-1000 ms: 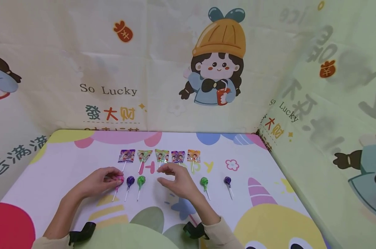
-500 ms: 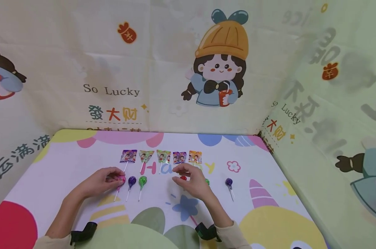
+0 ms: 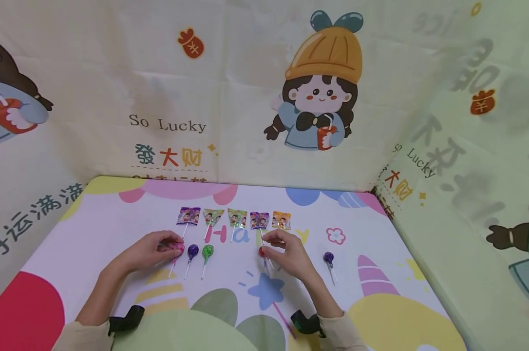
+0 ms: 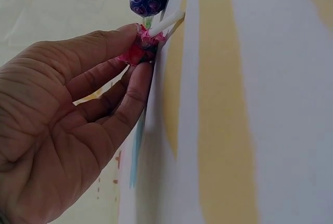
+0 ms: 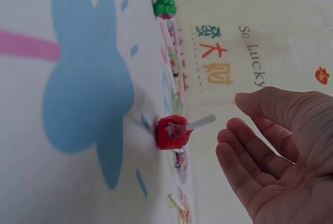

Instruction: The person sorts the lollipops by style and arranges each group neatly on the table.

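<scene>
My left hand [image 3: 150, 251] pinches a pink-wrapped lollipop [image 4: 139, 51] by its head between thumb and fingers, low at the table. Right beside it lie a purple lollipop [image 3: 193, 251] and a green lollipop [image 3: 208, 251], sticks toward me. My right hand [image 3: 292, 253] hovers with thumb and fingers spread, holding nothing. A red lollipop [image 5: 173, 132] rests on the table close to that hand, its stick pointing toward the palm in the right wrist view. In the head view the right thumb overlaps this lollipop's edge. Another purple lollipop [image 3: 329, 257] lies farther right.
Behind the hands runs a row of flat-wrapped lollipops, from a purple one [image 3: 188, 216] to an orange one [image 3: 281, 220]. The patterned table [image 3: 317, 219] ends at a printed cloth wall [image 3: 238, 97]. Each wrist wears a black strap mount [image 3: 126, 319].
My right hand has moved right, uncovering the red lollipop and covering the green one to its right. My left hand keeps its pinch on the pink lollipop. The head view has shifted slightly.
</scene>
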`<state>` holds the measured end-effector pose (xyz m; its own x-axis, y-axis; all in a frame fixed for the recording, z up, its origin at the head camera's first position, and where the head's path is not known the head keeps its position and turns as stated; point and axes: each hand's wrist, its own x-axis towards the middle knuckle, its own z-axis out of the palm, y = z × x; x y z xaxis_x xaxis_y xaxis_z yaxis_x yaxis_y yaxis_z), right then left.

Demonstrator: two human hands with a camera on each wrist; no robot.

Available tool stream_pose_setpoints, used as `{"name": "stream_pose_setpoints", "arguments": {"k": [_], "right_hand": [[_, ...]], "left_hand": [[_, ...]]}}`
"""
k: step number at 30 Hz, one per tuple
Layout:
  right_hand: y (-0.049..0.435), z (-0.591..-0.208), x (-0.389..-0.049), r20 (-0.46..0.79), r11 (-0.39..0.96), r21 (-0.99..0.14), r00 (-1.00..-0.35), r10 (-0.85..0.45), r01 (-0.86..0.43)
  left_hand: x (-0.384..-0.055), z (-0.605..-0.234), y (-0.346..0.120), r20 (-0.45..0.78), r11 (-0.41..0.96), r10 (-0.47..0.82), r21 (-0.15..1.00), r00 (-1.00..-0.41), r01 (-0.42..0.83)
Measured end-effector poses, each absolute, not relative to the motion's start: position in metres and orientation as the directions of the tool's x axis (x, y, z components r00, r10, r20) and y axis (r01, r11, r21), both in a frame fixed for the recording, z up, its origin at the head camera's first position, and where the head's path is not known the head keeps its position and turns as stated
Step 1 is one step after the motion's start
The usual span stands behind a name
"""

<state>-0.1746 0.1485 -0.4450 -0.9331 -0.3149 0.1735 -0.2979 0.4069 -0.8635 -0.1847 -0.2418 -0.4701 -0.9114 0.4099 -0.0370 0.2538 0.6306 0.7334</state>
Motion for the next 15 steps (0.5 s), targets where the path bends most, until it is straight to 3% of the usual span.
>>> {"name": "stream_pose_setpoints", "arguments": {"k": [15], "right_hand": [[0.151,-0.458,-0.178,0.126,0.491,-0.822,-0.932,-0.339,-0.289]], "left_hand": [[-0.184,-0.47,-0.239,-0.059,0.644,0.391,0.73,-0.918,0.227]]}}
